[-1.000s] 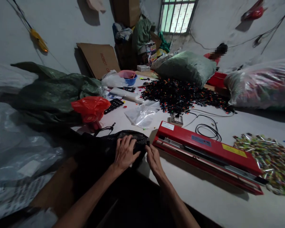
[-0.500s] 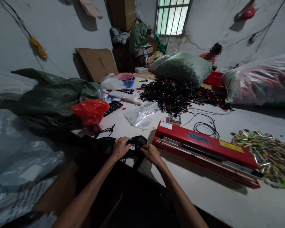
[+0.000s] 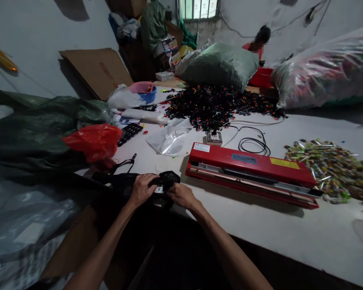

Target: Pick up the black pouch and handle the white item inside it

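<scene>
Both hands were closed on a black mesh bag (image 3: 166, 178) at the near edge of the bench (image 3: 260, 225). The left hand (image 3: 142, 189) gripped its bunched top from the left, and the right hand (image 3: 181, 195) pinched it from the right, the fingers meeting around a small white tag. The rest of the bag trailed off the edge into shadow. Just beside it to the right, a long red heat sealer (image 3: 251, 169) lay along the bench, well apart from the hands. A red plastic bag (image 3: 93, 141) sat near the left edge. A clear plastic bag (image 3: 169, 137) lay behind, and beyond it a heap of small black parts (image 3: 218, 106). Colourful wrapped sweets (image 3: 332, 169) were piled toward the right edge.
</scene>
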The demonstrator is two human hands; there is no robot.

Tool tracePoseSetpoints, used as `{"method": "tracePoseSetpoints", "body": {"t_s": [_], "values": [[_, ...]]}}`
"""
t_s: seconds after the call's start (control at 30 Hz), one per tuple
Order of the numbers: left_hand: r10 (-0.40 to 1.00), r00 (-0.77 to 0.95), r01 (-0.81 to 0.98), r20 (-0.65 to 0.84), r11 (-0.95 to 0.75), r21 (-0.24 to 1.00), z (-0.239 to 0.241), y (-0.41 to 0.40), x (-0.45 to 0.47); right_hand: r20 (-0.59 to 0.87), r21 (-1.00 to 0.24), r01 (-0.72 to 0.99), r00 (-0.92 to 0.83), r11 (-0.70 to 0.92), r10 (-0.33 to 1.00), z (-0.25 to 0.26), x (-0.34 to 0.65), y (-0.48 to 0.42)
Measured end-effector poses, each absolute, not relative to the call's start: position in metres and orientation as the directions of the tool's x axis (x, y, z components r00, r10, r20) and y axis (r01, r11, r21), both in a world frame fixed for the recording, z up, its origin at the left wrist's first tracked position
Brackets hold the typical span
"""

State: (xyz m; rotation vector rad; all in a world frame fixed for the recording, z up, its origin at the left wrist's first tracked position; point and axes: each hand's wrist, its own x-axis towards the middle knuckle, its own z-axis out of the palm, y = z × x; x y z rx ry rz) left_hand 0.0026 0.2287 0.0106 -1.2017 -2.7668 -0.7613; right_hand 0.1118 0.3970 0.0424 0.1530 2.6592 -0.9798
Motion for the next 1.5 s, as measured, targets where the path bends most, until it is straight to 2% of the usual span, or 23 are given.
{"method": "tracePoseSetpoints", "body": {"t_s": [0.2, 0.27, 0.5, 0.6, 0.67, 0.8, 0.97, 1.1, 1.2, 1.4, 1.5], "values": [[0.702, -0.674, 0.721, 0.231, 0.556, 0.414, 0.011, 0.228, 0.001, -0.218, -0.798, 0.277, -0.961, 0.536, 0.171, 0.029, 0.112, 0.395], [0.711, -0.662, 0.732, 0.235, 0.546, 0.408, 0.010, 0.227, 0.002, -0.213, -0.823, 0.281, -0.958, 0.494, 0.191, 0.026, 0.112, 0.396], [0.758, -0.609, 0.775, 0.234, 0.505, 0.381, 0.011, 0.224, 0.002, -0.287, -0.750, 0.266, -0.956, 0.605, 0.064, 0.027, 0.119, 0.395], [0.830, -0.532, 0.819, 0.166, 0.456, 0.349, 0.017, 0.221, 0.002, -0.279, -0.737, 0.304, -0.950, 0.604, 0.137, 0.026, 0.117, 0.392], [0.851, -0.516, 0.814, 0.098, 0.452, 0.365, 0.020, 0.219, 0.001, -0.262, -0.770, 0.316, -0.949, 0.554, 0.177, 0.027, 0.113, 0.393], [0.750, -0.655, 0.688, 0.093, 0.542, 0.483, 0.019, 0.223, -0.002, -0.204, -0.829, 0.252, -0.968, 0.499, 0.149, 0.030, 0.103, 0.399], [0.695, -0.710, 0.644, 0.112, 0.577, 0.502, 0.016, 0.234, -0.008, -0.213, -0.752, 0.288, -0.957, 0.592, 0.195, 0.023, 0.098, 0.401], [0.691, -0.719, 0.622, 0.079, 0.588, 0.517, 0.019, 0.237, -0.010, -0.200, -0.852, 0.292, -0.948, 0.434, 0.246, 0.012, 0.096, 0.402], [0.700, -0.712, 0.620, 0.060, 0.587, 0.520, 0.022, 0.238, -0.010, -0.216, -0.910, 0.272, -0.955, 0.312, 0.203, 0.008, 0.094, 0.406], [0.708, -0.705, 0.612, 0.038, 0.579, 0.539, 0.022, 0.237, -0.010, -0.183, -0.959, 0.223, -0.959, 0.174, 0.216, -0.002, 0.097, 0.408], [0.706, -0.707, 0.604, 0.039, 0.575, 0.552, 0.021, 0.236, -0.010, -0.178, -0.973, 0.200, -0.967, 0.112, 0.181, -0.004, 0.100, 0.406]]}}
